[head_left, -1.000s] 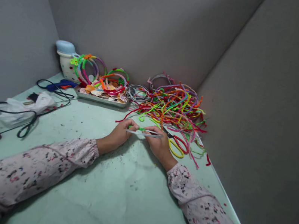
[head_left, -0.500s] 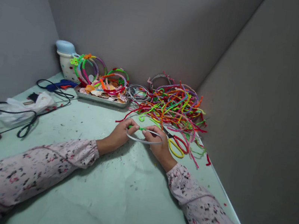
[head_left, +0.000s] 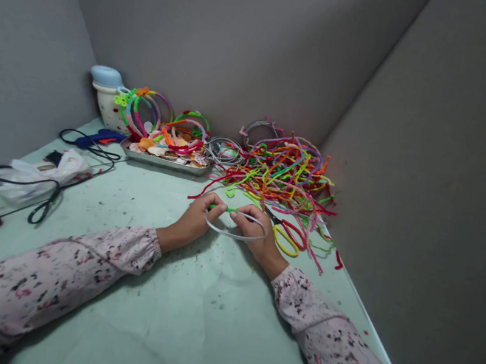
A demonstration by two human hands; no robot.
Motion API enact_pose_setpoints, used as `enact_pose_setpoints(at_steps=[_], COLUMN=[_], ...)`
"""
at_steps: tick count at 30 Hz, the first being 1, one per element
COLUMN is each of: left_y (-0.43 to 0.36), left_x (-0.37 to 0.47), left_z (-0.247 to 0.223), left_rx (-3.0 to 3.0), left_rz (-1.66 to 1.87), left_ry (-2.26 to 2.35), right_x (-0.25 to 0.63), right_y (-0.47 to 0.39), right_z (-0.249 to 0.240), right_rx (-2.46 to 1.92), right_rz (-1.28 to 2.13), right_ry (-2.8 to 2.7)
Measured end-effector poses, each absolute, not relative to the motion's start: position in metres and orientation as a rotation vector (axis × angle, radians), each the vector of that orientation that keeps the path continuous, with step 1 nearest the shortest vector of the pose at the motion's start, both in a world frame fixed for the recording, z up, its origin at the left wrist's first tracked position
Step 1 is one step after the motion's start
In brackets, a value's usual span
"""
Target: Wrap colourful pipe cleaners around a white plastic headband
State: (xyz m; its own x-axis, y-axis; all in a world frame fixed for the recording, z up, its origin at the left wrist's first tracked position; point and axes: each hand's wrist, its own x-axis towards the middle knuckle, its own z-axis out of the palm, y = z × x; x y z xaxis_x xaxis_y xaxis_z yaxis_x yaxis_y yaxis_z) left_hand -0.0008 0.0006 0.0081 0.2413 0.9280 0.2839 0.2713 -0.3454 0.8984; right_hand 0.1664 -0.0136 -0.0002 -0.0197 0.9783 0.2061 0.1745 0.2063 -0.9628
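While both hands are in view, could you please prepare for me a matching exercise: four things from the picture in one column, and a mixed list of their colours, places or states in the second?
Column one:
1. Scissors
2. Grey ring
3. Bottle
4. Tray

Column two:
A. Bears bright hoops
B. Blue at the top, whitish with spots below
C. Black, red and yellow
D. Held by the left hand and the right hand

Right pairs: 1-C, 2-D, 3-B, 4-A
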Motion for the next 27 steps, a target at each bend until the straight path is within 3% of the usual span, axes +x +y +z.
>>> enact_pose_setpoints(at_steps=[13,27], left_y=[-0.0009,0.0036], left_x=[-0.0004,-0.0016], left_z=[0.0090,0.0017], left_rx=[1.758,1.505], left_rz=[1.124,1.096], left_ry=[1.090,1.074], right_x=[0.1681,0.1696], right_y=[-0.0132,-0.0104], right_z=[-0.0019,-0.0041], right_rx=[-1.140,-1.094], right_rz=[1.091,0.605], right_ry=[-1.378,-1.598])
